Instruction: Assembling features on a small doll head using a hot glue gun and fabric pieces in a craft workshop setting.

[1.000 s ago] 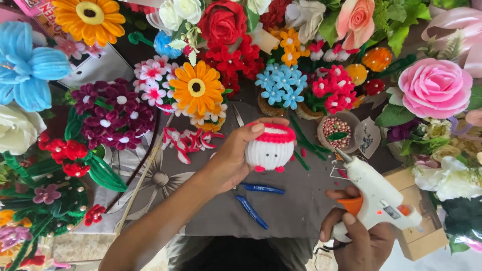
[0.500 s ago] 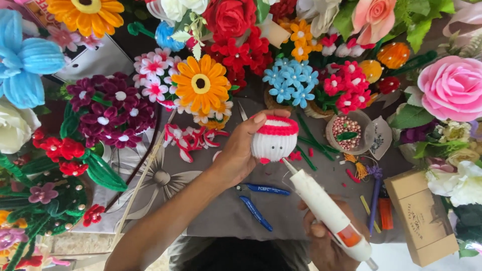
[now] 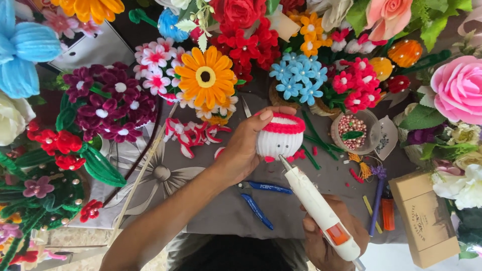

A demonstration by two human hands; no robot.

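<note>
The white ball figure [image 3: 278, 140], ribbed and banded with a red rim at its top, sits just above the middle of the grey cloth [image 3: 221, 211], held off the surface in the left hand [image 3: 246, 150]. Its left side is hidden behind that palm; the thumb curls over the red rim and the other fingers wrap behind, so only the front and a few red bits at its base show. The white glue gun [image 3: 316, 206] slants up from the lower right, its metal tip touching the underside of the figure. The right hand [image 3: 334, 236] is closed round the gun's handle, fingers pressed around it, but the hand is partly cut off by the bottom edge and the gun covers most of it. Blue-handled pliers [image 3: 261, 198] lie on the cloth beneath the left wrist, which covers their jaws.

To the right of the figure stands a small clear round dish [image 3: 374, 131] filled with pinkish beads [image 3: 350, 128], a green leaf-shaped piece lying on top. Further right, a brown cardboard box [image 3: 424, 218] lies closed, so its contents cannot be seen. An orange tube [image 3: 388, 213] and a purple stem lie just beside it. Pipe-cleaner flowers crowd every edge, many cut off by the frame.
</note>
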